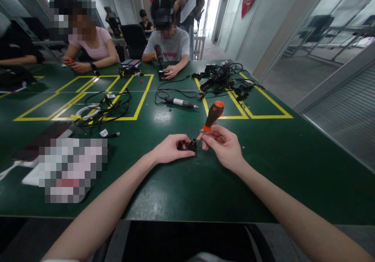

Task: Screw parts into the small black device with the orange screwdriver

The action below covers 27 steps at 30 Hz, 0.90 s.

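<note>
Near the middle of the green table (164, 180), my left hand (172, 148) grips a small black part (192, 146) between thumb and fingers. A metallic round piece shows at the top of that part. My right hand (224, 143), just to the right, pinches an orange and black screwdriver (214, 115) near its lower end. The screwdriver's handle points up and leans slightly right; its shaft is mostly hidden by my fingers, and I cannot tell whether its tip touches the part.
Beyond my hands lies a silver and black electric screwdriver (181, 102). Cables (218, 76) are heaped at the back right, with more cables (117, 107) at the left. A phone (43, 139) rests at far left. A person (166, 43) sits opposite, holding a power tool.
</note>
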Tool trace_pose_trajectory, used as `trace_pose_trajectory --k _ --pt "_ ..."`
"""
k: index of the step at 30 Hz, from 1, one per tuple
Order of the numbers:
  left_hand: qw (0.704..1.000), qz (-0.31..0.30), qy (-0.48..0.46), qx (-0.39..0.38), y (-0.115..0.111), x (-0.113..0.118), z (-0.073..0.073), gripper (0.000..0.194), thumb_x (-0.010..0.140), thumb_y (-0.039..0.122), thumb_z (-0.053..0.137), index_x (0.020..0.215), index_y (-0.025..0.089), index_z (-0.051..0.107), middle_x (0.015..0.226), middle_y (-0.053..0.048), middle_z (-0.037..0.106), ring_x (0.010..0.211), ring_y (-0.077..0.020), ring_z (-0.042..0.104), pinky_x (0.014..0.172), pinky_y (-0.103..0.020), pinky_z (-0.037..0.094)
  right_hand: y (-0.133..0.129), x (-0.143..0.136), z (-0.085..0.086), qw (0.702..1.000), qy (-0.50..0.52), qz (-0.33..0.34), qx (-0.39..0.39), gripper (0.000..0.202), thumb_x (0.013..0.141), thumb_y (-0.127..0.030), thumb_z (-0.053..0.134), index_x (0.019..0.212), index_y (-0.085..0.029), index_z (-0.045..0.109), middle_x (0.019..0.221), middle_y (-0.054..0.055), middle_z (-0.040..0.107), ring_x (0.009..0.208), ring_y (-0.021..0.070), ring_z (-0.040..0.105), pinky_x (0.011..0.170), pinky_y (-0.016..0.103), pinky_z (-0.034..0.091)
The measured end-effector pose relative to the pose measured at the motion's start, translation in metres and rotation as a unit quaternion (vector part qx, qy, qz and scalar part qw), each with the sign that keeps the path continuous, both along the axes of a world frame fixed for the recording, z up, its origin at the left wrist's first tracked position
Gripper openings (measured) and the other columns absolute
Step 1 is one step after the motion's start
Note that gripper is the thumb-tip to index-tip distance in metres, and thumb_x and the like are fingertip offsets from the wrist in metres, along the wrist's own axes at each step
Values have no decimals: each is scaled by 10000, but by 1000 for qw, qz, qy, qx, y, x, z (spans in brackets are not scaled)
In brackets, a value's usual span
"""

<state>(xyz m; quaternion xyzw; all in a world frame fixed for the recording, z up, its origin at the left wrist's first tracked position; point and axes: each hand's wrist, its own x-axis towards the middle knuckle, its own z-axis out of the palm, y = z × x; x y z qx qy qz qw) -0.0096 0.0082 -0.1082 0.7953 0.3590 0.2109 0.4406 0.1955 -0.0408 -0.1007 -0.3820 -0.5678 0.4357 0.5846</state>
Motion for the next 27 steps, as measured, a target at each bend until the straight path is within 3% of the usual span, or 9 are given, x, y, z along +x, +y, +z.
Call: trace_pose_trajectory --k 6,10,18,23,27 --pt "1000 3 -2 -3 0 0 -2 335 769 464 812 888 173 694 759 24 615 680 -125 497 659 -255 403 -1 -2 -3 999 24 33 6 343 866 -479 792 1013 -217 626 821 33 781 587 134 682 591 296 595" --pt "1000 4 2 1 0 0 0 328 771 455 808 901 175 696 779 18 631 696 -129 509 667 -257 413 -2 -2 -3 1000 13 22 6 344 849 -487 809 937 -218 613 770 20 767 582 132 672 598 291 596" --pt "1000 1 1 -3 1 0 -1 333 778 456 815 914 175 698 776 18 634 698 -132 530 677 -262 433 0 0 3 999 -31 -26 19 293 802 -485 836 781 -213 727 794 25 727 568 120 605 512 276 555" --pt "1000 4 11 2 1 0 -1 340 778 467 810 936 184 706 787 12 646 706 -139 535 688 -266 445 -1 1 4 999 -34 -43 1 295 767 -444 873 836 -202 717 788 40 765 524 121 602 497 286 560" --pt "1000 5 11 8 1 -1 -2 349 773 486 808 911 184 702 792 7 651 707 -141 531 682 -267 440 -2 -1 3 1000 -1 -6 0 330 843 -488 806 908 -209 642 777 18 754 447 93 564 429 254 511"
